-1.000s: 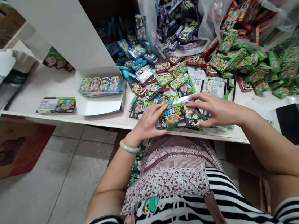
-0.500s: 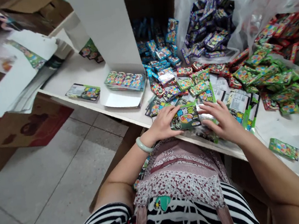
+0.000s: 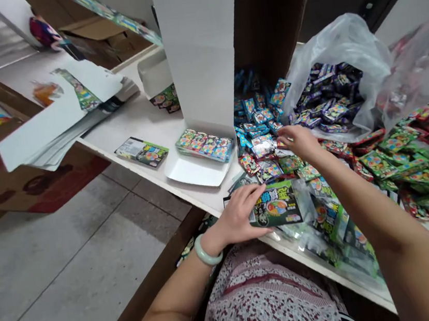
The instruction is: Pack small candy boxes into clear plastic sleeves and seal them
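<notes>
Clearly, starting at the far left, we see a stack of flat white cardboard sheets (image 3: 40,143) jutting over the edge of the long white table (image 3: 131,121). Next to it lies a flat black-and-green printed packet (image 3: 142,151), then an open white cardboard box (image 3: 198,173) with its lid standing upright and a row of small multicoloured packets (image 3: 207,146) inside. Further right, below the box, we find the left hand (image 3: 240,214), a pale green bangle (image 3: 206,252) on its wrist; its forearm slants up from the lower edge, palm down, the fingers bent along the top and the thumb stretched along the bottom, holding a flat dark-green printed pouch (image 3: 278,204) by its left end at the table's front edge. Beyond it spreads a heap of small blue packets (image 3: 255,111). The right hand (image 3: 300,142) reaches over the heap, its forearm running diagonally from the lower right corner, wrist level and fingers drawn close together, pointing left; we cannot tell whether they grip anything. On the right we see a translucent plastic bag (image 3: 370,58) of small purple packets (image 3: 332,96), and small green packets (image 3: 394,159) beside it.
</notes>
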Demonstrator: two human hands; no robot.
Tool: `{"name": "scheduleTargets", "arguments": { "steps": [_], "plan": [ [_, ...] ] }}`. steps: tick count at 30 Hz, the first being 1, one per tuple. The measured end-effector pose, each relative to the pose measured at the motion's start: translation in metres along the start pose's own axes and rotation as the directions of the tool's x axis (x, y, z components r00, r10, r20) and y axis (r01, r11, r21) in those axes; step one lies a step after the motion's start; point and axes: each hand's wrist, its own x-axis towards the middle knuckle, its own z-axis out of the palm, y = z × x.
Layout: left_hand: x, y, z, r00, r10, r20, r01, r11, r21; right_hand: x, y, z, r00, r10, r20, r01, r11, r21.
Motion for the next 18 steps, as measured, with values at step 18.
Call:
{"name": "scheduleTargets", "arguments": {
  "steps": [18],
  "plan": [
    [-0.010,-0.023,-0.012,1.000,-0.011,-0.021,0.012,0.998,0.054,-0.028,0.009,0.004,0.948,0.271,0.164,-0.309,0.679,0.666]
  ]
}}
